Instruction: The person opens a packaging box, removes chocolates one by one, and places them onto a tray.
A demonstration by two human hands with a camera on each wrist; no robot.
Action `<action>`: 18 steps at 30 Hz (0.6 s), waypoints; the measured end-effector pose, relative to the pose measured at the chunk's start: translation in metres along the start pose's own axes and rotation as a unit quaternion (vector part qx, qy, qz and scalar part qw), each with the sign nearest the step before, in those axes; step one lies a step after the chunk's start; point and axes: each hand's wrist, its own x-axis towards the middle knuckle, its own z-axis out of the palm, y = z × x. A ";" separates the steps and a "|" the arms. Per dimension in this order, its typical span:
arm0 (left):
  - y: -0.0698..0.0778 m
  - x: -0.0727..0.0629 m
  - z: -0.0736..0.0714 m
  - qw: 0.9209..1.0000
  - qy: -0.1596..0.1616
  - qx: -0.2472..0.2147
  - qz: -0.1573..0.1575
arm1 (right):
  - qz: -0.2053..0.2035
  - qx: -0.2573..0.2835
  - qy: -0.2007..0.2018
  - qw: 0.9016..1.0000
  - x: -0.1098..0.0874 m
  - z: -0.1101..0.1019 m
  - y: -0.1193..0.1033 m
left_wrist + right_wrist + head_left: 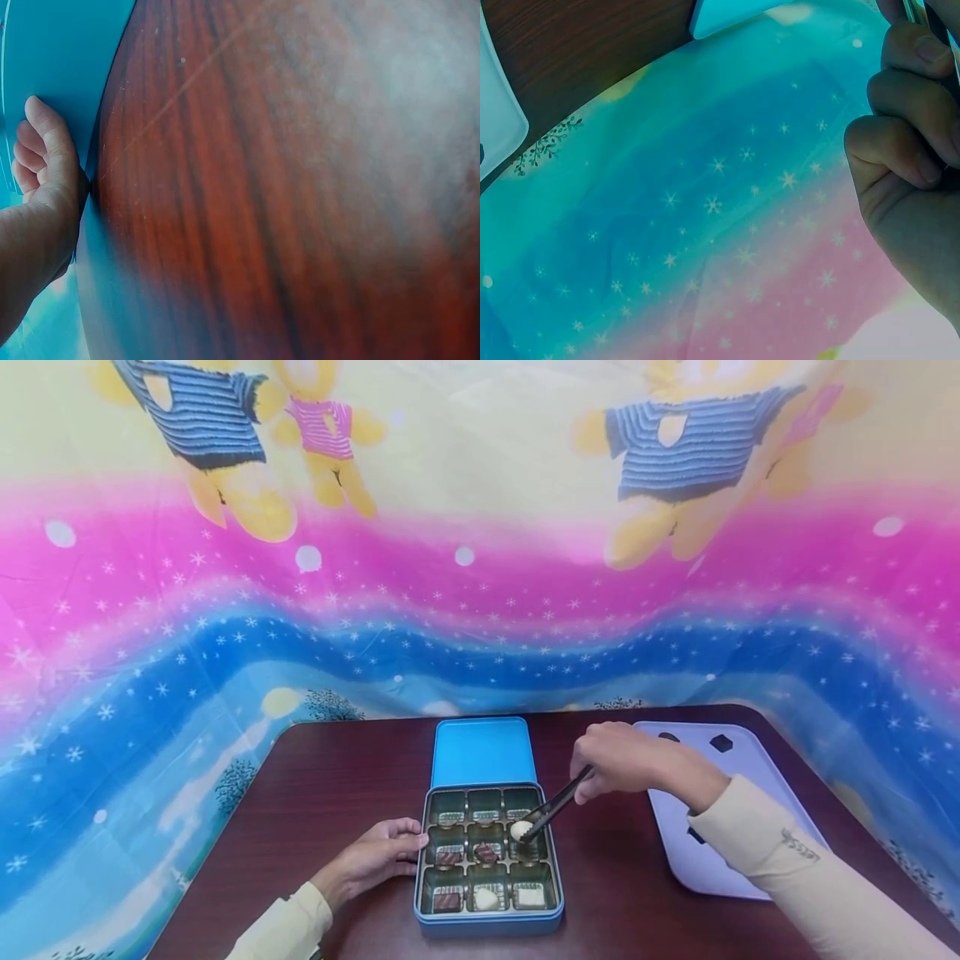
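One pale sweet [521, 831] sits at the tips of the tongs [564, 800], by the tin's [491, 928] middle-right compartment; the right hand [611, 762] pinches them, while the left hand [381, 857], fingers loosely extended, touches its side, presumably steadying it.

Box [487, 927] ctr, tray [738, 768] R, lid [483, 752] behind

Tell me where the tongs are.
In the head view, the black tongs slant from the right-hand fingers to the blue tin, over its right column.
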 end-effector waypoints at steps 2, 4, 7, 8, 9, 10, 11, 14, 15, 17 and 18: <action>0.000 0.000 0.000 1.000 -0.002 0.000 -0.001 | 0.006 0.014 0.001 1.000 -0.002 -0.002 0.003; 0.000 0.000 0.000 1.000 -0.002 0.000 -0.002 | 0.011 0.025 0.003 1.000 -0.005 -0.005 0.005; -0.001 0.000 0.000 1.000 0.001 0.000 0.000 | 0.015 0.032 0.011 0.999 -0.008 -0.010 0.010; 0.000 0.000 0.000 1.000 0.002 -0.001 0.000 | 0.017 0.034 0.012 0.999 -0.009 -0.012 0.012; 0.000 0.000 0.000 1.000 0.003 -0.001 0.001 | 0.020 0.035 0.013 0.999 -0.010 -0.014 0.014; 0.000 0.000 0.000 1.000 0.003 -0.001 0.001 | 0.024 0.037 0.013 0.999 -0.011 -0.016 0.016; 0.000 0.000 0.000 1.000 0.003 -0.002 0.001 | 0.027 0.038 0.014 0.999 -0.013 -0.018 0.018; 0.000 0.000 0.000 1.000 0.003 -0.002 0.001 | 0.042 0.053 0.013 0.998 -0.017 -0.023 0.025; 0.000 0.000 0.000 1.000 0.003 -0.002 0.002 | 0.046 0.059 0.012 0.997 -0.019 -0.025 0.028; 0.000 0.000 0.000 1.000 0.003 -0.002 0.001 | 0.058 0.075 0.010 0.995 -0.022 -0.027 0.032; 0.000 0.000 0.000 1.000 0.003 -0.001 0.001 | 0.059 0.080 0.010 0.995 -0.024 -0.028 0.034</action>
